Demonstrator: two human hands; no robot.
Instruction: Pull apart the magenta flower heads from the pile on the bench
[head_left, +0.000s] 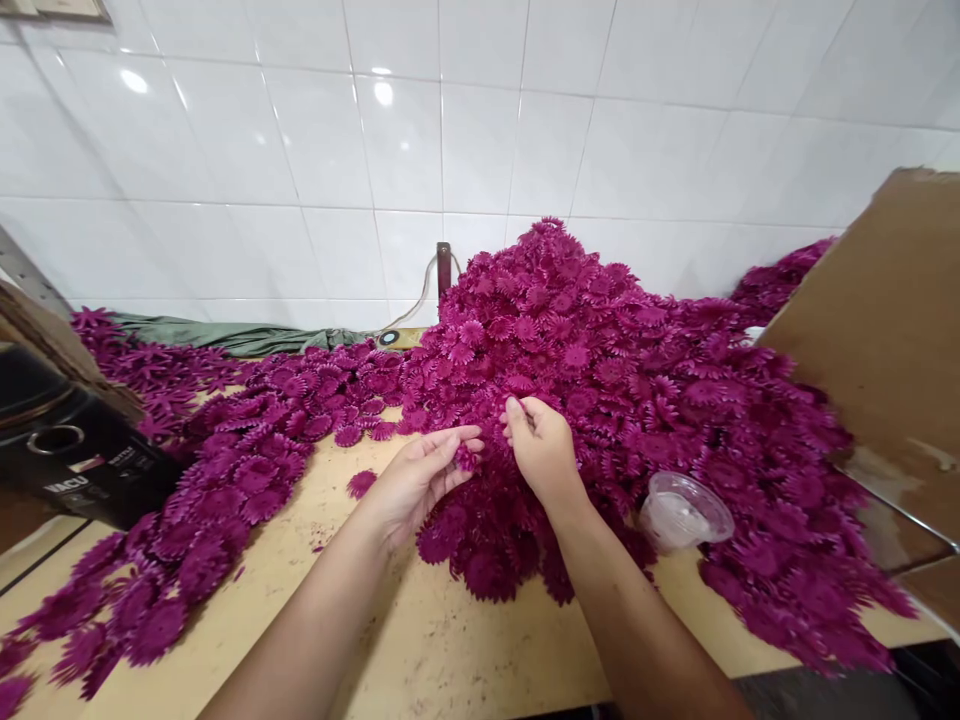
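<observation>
Between the thumb and fingers of my left hand point(424, 480) is a small magenta flower piece point(466, 458), partly hidden by the fingers. Just to its right, my right hand point(541, 440) is closed in a pinch, thumb against fingertips. Whatever it may hold is too small to make out. Both hands are over the front of a large heap of magenta artificial-looking flowers point(570, 330) with many narrow petals. One loose flower point(361, 484) lies on the wooden tabletop point(450, 650) left of my left hand.
A clear plastic bowl point(686, 510) with whitish contents sits against the heap at right. More flowers point(247, 470) spread leftward toward a black canister point(75, 440). A cardboard sheet point(877, 330) stands at right. Behind are green cloth point(247, 335) and a tiled wall point(480, 130).
</observation>
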